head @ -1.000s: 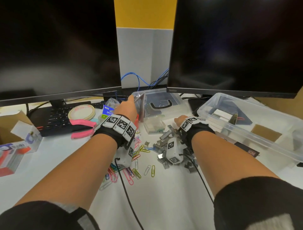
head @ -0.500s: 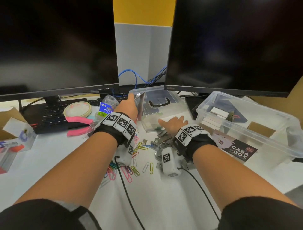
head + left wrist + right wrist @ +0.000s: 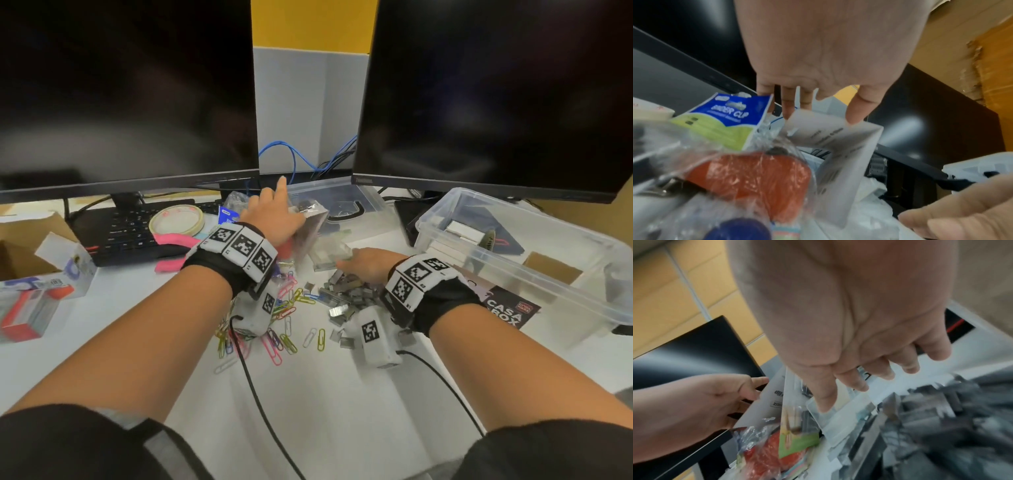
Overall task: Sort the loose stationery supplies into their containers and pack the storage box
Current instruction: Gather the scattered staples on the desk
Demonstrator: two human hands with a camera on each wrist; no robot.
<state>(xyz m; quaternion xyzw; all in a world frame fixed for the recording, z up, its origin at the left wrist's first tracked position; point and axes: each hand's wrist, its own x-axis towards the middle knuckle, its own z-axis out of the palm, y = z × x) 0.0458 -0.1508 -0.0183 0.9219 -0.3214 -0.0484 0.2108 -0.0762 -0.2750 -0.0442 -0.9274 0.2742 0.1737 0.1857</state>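
A small clear case (image 3: 330,255) lies open behind a pile of loose staples (image 3: 346,294). My left hand (image 3: 274,219) holds its lid (image 3: 313,229) upright, thumb on the lid's edge and index finger pointing up. In the left wrist view the left hand (image 3: 828,65) reaches over that lid (image 3: 838,146). My right hand (image 3: 363,265) lies flat over the staples, its straight fingers touching the case's near rim. The right wrist view shows the right hand (image 3: 859,353) holding nothing above the case (image 3: 838,415). Coloured paper clips (image 3: 284,318) are scattered under my left wrist.
The big clear storage box (image 3: 548,274) stands at the right with white packs inside. Its lid (image 3: 346,202) lies behind the case. A binder clip bag (image 3: 725,121), tape roll (image 3: 176,219), pink-handled tool (image 3: 171,240) and keyboard (image 3: 130,233) sit left. Two monitors close off the back.
My right hand left the staple pile, reached forward onto the small case, then drew back to its near rim. My left hand kept the lid upright and raised its index finger.
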